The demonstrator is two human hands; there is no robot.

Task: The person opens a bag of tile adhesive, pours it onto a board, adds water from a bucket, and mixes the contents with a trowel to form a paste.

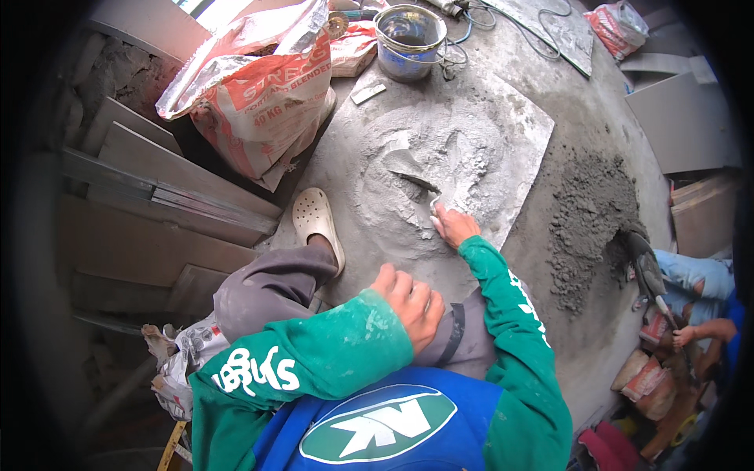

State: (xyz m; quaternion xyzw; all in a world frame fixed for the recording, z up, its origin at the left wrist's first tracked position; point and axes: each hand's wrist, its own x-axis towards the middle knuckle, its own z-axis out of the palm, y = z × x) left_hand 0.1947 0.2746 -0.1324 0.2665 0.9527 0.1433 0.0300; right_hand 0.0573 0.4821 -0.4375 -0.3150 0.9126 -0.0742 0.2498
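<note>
Grey powder point(481, 149), upper centre: gripping a trowel point(414, 180) there with the nearer right hand point(455, 226), pointing the blade toward upper left; loosely curling the left hand point(410, 306) below centre.

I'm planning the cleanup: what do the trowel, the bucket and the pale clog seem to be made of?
Trowel: probably metal, judging by its thin, hard-edged grey blade, the finish dulled by powder.
Bucket: likely plastic, smooth-walled, with a dirty, smeared finish.
Clog: perhaps moulded foam or rubber, matte cream, with round holes in its top.
</note>
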